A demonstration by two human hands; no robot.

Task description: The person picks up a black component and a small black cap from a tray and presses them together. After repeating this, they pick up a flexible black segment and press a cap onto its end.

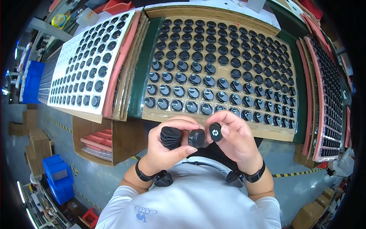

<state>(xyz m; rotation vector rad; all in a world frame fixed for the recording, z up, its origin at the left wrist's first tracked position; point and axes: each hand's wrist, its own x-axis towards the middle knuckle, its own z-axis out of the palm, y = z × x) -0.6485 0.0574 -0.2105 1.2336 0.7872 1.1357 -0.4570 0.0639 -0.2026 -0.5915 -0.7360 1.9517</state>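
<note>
My left hand (164, 150) is closed round a short stack of thin black discs (170, 138) in its palm. Between its thumb and fingers it also pinches a thicker round black cap (196, 138). Just right of that, my right hand (238, 141) pinches a small black oval piece (215, 132) with a white mark on its face. Both hands are at the near edge of a clear tray (225, 71) filled with rows of round black caps (211, 48). One pocket near its middle has no cap. The nearer rows look glossier than the far ones.
On the left, a white tray (63, 63) of black parts rests on stacked cardboard and pink sheets (121, 65). Another stack with a pink-edged tray (327, 99) stands on the right. Below are an open cardboard box (93, 141) and blue bins (58, 177).
</note>
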